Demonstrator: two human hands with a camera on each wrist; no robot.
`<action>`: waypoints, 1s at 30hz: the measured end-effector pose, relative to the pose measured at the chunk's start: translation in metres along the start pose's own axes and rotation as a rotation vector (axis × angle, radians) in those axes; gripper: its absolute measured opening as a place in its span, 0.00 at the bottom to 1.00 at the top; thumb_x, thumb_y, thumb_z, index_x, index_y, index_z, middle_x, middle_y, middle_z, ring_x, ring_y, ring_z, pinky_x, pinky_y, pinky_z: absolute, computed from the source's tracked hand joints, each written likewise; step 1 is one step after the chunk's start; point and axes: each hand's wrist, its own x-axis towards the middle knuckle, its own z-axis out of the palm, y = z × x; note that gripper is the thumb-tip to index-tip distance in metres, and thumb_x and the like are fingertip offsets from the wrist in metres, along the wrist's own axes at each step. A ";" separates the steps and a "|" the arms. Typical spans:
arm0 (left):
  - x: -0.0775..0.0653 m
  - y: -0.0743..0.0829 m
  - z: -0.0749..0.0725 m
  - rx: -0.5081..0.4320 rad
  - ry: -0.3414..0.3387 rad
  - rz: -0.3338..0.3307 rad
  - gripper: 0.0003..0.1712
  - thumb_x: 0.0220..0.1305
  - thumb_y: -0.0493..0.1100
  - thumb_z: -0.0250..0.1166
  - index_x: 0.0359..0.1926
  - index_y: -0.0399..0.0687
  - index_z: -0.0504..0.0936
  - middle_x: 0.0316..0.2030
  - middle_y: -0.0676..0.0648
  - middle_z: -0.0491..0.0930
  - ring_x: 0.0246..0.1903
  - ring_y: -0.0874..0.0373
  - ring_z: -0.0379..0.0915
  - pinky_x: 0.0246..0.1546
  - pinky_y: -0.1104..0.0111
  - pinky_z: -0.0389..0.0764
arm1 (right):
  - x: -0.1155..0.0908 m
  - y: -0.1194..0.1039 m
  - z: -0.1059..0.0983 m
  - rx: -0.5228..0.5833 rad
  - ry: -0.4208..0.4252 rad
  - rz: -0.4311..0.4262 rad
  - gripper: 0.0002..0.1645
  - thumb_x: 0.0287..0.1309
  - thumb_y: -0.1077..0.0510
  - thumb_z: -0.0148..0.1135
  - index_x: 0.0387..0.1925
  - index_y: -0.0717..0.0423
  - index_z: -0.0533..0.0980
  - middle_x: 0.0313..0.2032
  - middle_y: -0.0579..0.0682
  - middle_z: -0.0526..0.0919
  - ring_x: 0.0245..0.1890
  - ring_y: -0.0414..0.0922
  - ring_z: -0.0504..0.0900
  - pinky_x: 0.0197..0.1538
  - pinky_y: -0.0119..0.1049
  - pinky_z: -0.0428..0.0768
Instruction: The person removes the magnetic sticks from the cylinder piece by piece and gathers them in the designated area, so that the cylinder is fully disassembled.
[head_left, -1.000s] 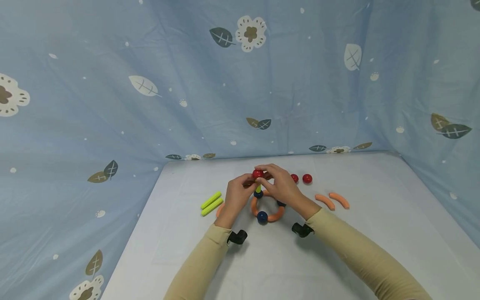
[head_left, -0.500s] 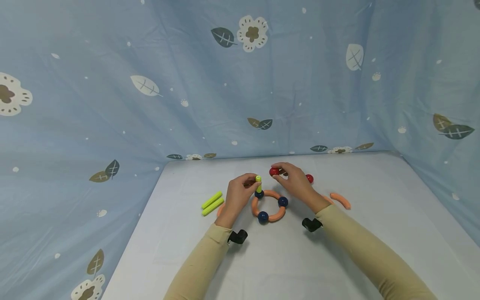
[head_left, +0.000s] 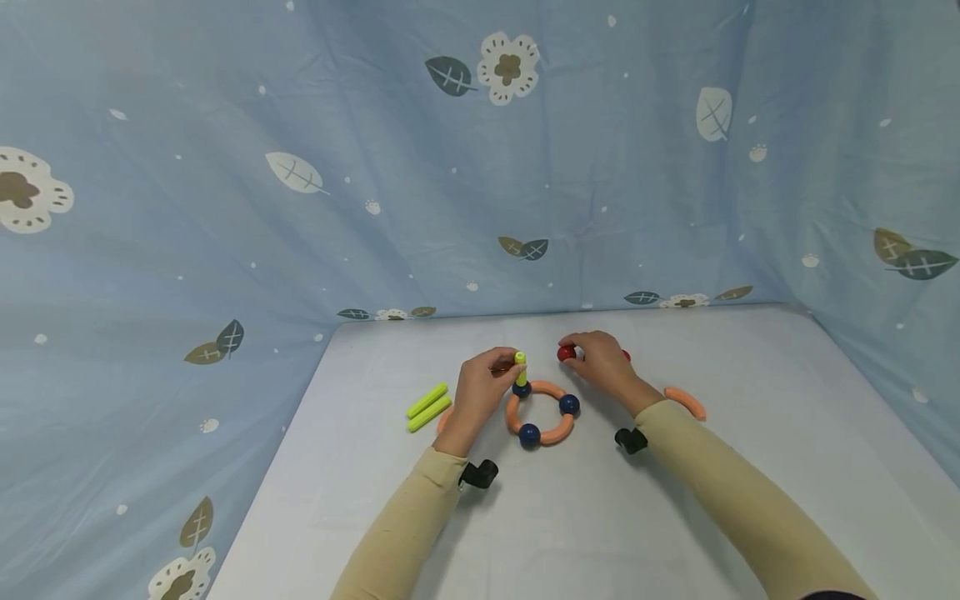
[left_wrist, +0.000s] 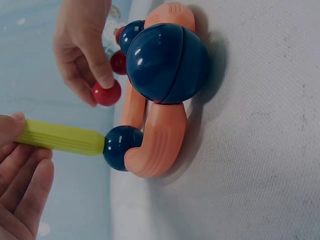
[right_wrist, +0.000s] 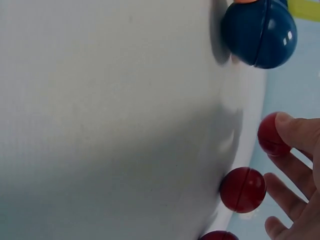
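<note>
My left hand (head_left: pixel 483 385) pinches the upper end of a yellow-green rod (left_wrist: pixel 62 137) between thumb and fingers. The rod stands upright, its lower end against a dark blue ball (left_wrist: pixel 121 147). That ball belongs to a flat ring of curved orange sticks (left_wrist: pixel 159 140) and blue balls lying on the table. To the right of the ring, my right hand (head_left: pixel 600 362) pinches a red ball (right_wrist: pixel 272 135) with thumb and fingertips, close over the table. A second red ball (right_wrist: pixel 243 190) lies near its other fingertips, and a third red ball (right_wrist: pixel 218 235) shows at the frame's edge.
Two loose yellow-green rods (head_left: pixel 428 407) lie left of the ring, with an orange curved stick (head_left: pixel 445 418) partly behind the left wrist. Another orange stick (head_left: pixel 685 402) is beside the right forearm. A blue patterned cloth (head_left: pixel 480 167) rises behind the white table (head_left: pixel 540 533).
The right hand has carried the red ball from the rod's top rightward, then lower toward the table. The left hand has stayed on the rod, whose top now shows.
</note>
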 end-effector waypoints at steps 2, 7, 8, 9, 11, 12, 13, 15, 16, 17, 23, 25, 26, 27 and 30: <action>0.000 0.001 0.000 0.002 0.000 0.001 0.12 0.66 0.44 0.71 0.50 0.51 0.87 0.41 0.52 0.87 0.41 0.62 0.83 0.42 0.74 0.83 | 0.002 0.002 0.002 -0.039 -0.015 0.005 0.22 0.60 0.58 0.74 0.55 0.56 0.83 0.48 0.56 0.87 0.48 0.54 0.82 0.62 0.55 0.74; -0.001 0.001 0.000 0.009 0.004 0.011 0.12 0.66 0.44 0.72 0.50 0.51 0.87 0.41 0.52 0.87 0.41 0.62 0.84 0.42 0.74 0.83 | 0.004 0.007 0.005 -0.057 -0.053 0.028 0.22 0.60 0.57 0.74 0.55 0.55 0.83 0.49 0.55 0.87 0.52 0.56 0.82 0.73 0.62 0.59; -0.001 0.001 0.001 0.012 0.005 0.014 0.12 0.66 0.44 0.72 0.50 0.51 0.87 0.41 0.52 0.87 0.40 0.62 0.84 0.42 0.74 0.83 | 0.004 0.008 0.006 -0.054 -0.060 0.033 0.22 0.60 0.57 0.73 0.55 0.55 0.82 0.49 0.55 0.87 0.53 0.57 0.82 0.73 0.62 0.58; 0.000 0.000 0.001 0.014 0.005 0.015 0.12 0.66 0.44 0.72 0.50 0.51 0.87 0.41 0.53 0.87 0.41 0.63 0.83 0.42 0.74 0.83 | 0.004 0.009 0.007 -0.050 -0.066 0.040 0.22 0.61 0.57 0.73 0.56 0.55 0.82 0.49 0.55 0.87 0.53 0.57 0.82 0.74 0.62 0.56; 0.000 0.000 0.001 0.015 0.006 0.015 0.12 0.66 0.44 0.71 0.50 0.51 0.87 0.40 0.53 0.87 0.41 0.63 0.83 0.42 0.74 0.83 | 0.005 0.011 0.007 -0.048 -0.079 0.051 0.22 0.61 0.56 0.73 0.57 0.54 0.82 0.50 0.55 0.86 0.55 0.57 0.81 0.74 0.62 0.54; 0.000 0.000 0.001 0.014 0.005 0.013 0.12 0.66 0.44 0.71 0.50 0.51 0.87 0.41 0.53 0.87 0.41 0.63 0.83 0.42 0.74 0.83 | 0.005 0.011 0.007 -0.049 -0.083 0.053 0.22 0.61 0.56 0.73 0.57 0.54 0.82 0.50 0.56 0.86 0.55 0.57 0.81 0.74 0.63 0.54; 0.000 0.000 0.001 0.011 0.004 0.012 0.12 0.67 0.44 0.71 0.50 0.51 0.87 0.41 0.53 0.87 0.41 0.63 0.83 0.42 0.74 0.83 | 0.005 0.011 0.007 -0.051 -0.087 0.056 0.23 0.62 0.56 0.72 0.58 0.54 0.82 0.51 0.56 0.86 0.55 0.57 0.81 0.74 0.63 0.54; 0.000 0.000 0.001 0.007 0.003 0.008 0.12 0.67 0.44 0.71 0.50 0.51 0.87 0.41 0.53 0.87 0.41 0.63 0.83 0.42 0.74 0.83 | 0.005 0.011 0.007 -0.052 -0.091 0.059 0.23 0.62 0.56 0.72 0.58 0.55 0.82 0.50 0.56 0.86 0.54 0.57 0.81 0.74 0.63 0.54; 0.000 0.000 0.001 0.004 0.002 0.007 0.12 0.67 0.44 0.71 0.50 0.51 0.87 0.41 0.53 0.87 0.41 0.63 0.83 0.42 0.74 0.83 | 0.006 0.011 0.007 -0.052 -0.092 0.059 0.23 0.62 0.56 0.72 0.58 0.55 0.81 0.50 0.56 0.86 0.54 0.57 0.82 0.74 0.63 0.54; 0.000 0.000 0.001 0.001 0.001 0.006 0.12 0.67 0.44 0.71 0.50 0.51 0.87 0.41 0.53 0.87 0.41 0.62 0.83 0.42 0.74 0.83 | 0.006 0.011 0.007 -0.053 -0.092 0.060 0.23 0.62 0.56 0.72 0.58 0.55 0.81 0.50 0.57 0.86 0.53 0.57 0.82 0.74 0.64 0.54; 0.000 0.001 0.000 -0.008 -0.002 0.000 0.12 0.67 0.44 0.71 0.50 0.51 0.87 0.41 0.52 0.87 0.42 0.62 0.84 0.43 0.74 0.83 | 0.006 0.011 0.007 -0.058 -0.092 0.071 0.25 0.62 0.55 0.72 0.60 0.55 0.80 0.50 0.57 0.86 0.51 0.56 0.82 0.73 0.63 0.56; 0.000 0.001 0.000 -0.008 0.000 0.001 0.12 0.67 0.44 0.71 0.50 0.51 0.87 0.41 0.52 0.87 0.42 0.62 0.84 0.43 0.74 0.83 | 0.006 0.011 0.007 -0.057 -0.091 0.071 0.25 0.62 0.55 0.71 0.60 0.55 0.80 0.51 0.58 0.86 0.52 0.56 0.82 0.73 0.63 0.57; 0.000 0.001 0.000 -0.008 0.000 0.002 0.12 0.67 0.44 0.71 0.50 0.51 0.87 0.42 0.52 0.87 0.42 0.62 0.84 0.43 0.74 0.83 | 0.005 0.011 0.006 -0.056 -0.091 0.071 0.25 0.62 0.55 0.71 0.60 0.56 0.80 0.52 0.58 0.85 0.52 0.56 0.82 0.73 0.64 0.57; -0.001 0.001 0.000 -0.009 0.000 0.003 0.12 0.67 0.44 0.71 0.50 0.51 0.87 0.42 0.52 0.87 0.42 0.62 0.84 0.43 0.74 0.83 | 0.005 0.011 0.006 -0.056 -0.091 0.071 0.25 0.62 0.55 0.71 0.61 0.56 0.80 0.53 0.58 0.85 0.52 0.56 0.81 0.73 0.64 0.57; -0.001 0.002 0.000 -0.001 0.003 0.004 0.12 0.67 0.44 0.71 0.50 0.51 0.87 0.42 0.52 0.87 0.42 0.62 0.83 0.43 0.75 0.83 | 0.004 0.011 0.006 -0.048 -0.095 0.082 0.26 0.63 0.55 0.71 0.61 0.55 0.79 0.54 0.59 0.84 0.53 0.56 0.81 0.73 0.64 0.56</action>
